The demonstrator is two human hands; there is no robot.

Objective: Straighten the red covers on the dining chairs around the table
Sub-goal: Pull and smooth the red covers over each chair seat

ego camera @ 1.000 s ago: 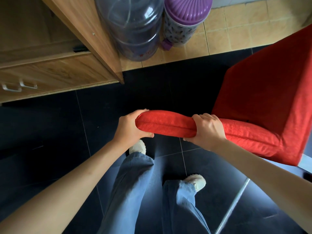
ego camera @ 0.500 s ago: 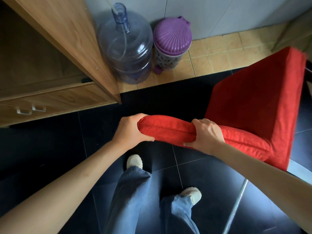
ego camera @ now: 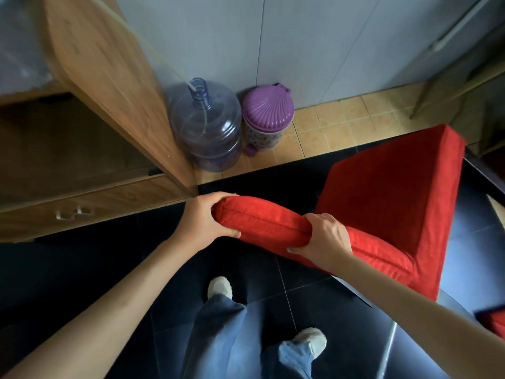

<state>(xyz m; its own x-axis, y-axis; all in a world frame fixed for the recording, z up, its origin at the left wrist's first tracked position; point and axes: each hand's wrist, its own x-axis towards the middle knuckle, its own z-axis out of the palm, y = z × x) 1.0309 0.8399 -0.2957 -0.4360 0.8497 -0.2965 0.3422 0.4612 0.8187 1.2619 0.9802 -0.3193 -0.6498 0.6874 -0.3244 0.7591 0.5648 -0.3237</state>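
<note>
A dining chair with a red cover (ego camera: 388,198) stands in front of me, seen from above and behind. Its padded backrest top (ego camera: 265,220) runs left to right below the seat. My left hand (ego camera: 205,217) grips the left end of that backrest top, fingers curled round the red fabric. My right hand (ego camera: 322,239) grips it near the middle, thumb underneath. A corner of another red-covered chair (ego camera: 492,321) shows at the right edge.
A wooden cabinet (ego camera: 114,86) with a drawer stands at the left. A large clear water bottle (ego camera: 207,129) and a purple-lidded bin (ego camera: 266,119) sit against the wall. My legs and shoes are on the dark tiled floor (ego camera: 82,269) below.
The view has tilted up, showing more wall and the whole chair seat. Both hands keep their grip on the backrest top, and my feet have shifted.
</note>
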